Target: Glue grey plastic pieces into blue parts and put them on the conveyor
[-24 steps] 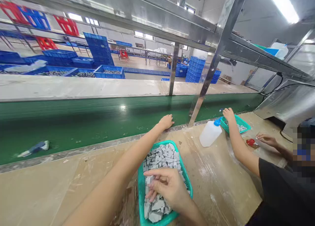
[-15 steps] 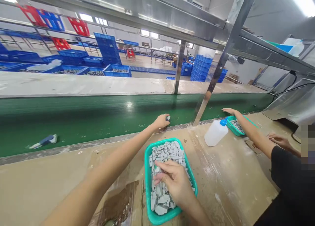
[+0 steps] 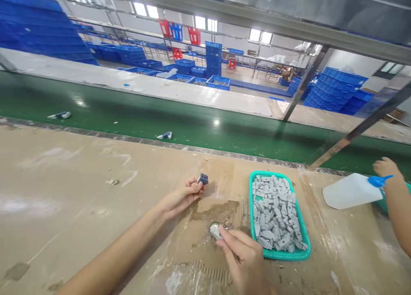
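Note:
My left hand (image 3: 183, 197) is closed around a small dark blue plastic part (image 3: 203, 179), held above the tan work surface. Between the thumb and fingers of my right hand (image 3: 245, 254) is a small light grey piece (image 3: 215, 231). Its tip is at a small round spot with a dark, ragged rim; whether they touch is unclear. Just right of that hand stands a green basket (image 3: 303, 253) full of similar grey pieces. A wet brown patch (image 3: 205, 211) lies on the surface between my hands.
Beyond the work surface runs a green conveyor belt (image 3: 135, 119) with blue-and-white parts (image 3: 165, 135) lying on it. A white bottle with a blue nozzle (image 3: 349, 192) stands right of the basket. Another person's arm (image 3: 398, 209) reaches in at the right, near a metal post (image 3: 349, 138).
The view has swung left. My left hand has drawn back from the belt with the dark part. My right hand has left the basket and now holds a grey piece at the round spot.

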`<action>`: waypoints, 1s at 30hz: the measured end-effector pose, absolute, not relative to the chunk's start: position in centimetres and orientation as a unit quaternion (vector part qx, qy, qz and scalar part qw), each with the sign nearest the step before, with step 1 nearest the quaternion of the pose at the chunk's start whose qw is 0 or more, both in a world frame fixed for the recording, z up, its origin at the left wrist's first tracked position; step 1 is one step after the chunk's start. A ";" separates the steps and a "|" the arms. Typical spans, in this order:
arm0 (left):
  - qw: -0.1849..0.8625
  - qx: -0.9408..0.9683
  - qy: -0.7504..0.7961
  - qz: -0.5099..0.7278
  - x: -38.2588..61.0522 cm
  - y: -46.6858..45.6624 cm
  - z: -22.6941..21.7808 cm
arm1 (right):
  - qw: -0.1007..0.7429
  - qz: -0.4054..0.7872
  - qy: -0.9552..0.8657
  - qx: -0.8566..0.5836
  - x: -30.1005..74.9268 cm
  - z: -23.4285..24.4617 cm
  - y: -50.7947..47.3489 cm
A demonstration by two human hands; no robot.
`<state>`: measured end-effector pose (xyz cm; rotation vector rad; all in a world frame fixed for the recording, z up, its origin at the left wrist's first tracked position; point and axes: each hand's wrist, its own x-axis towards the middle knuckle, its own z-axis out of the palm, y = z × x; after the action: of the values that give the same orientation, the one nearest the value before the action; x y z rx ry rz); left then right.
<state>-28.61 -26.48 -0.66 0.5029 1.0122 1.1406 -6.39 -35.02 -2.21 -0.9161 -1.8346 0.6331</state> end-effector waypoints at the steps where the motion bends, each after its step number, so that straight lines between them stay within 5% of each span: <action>1: 0.697 0.218 0.450 0.515 -28.9 -27.2 -0.9 | 0.479 0.219 -0.764 -0.372 -6.7 -2.6 -35.1; 8: 0.712 0.251 0.392 0.526 -29.2 -28.5 -0.2 | 0.410 0.087 -0.834 -0.358 -6.4 -3.4 -34.8; 30: 0.730 0.236 0.362 0.529 -28.9 -28.7 -0.6 | 0.332 0.067 -0.873 -0.350 -6.9 -2.5 -34.4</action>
<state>-28.94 -28.66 -0.59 0.5188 0.7964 1.1652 -6.87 -34.39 -2.51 -0.9153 -2.2827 0.1764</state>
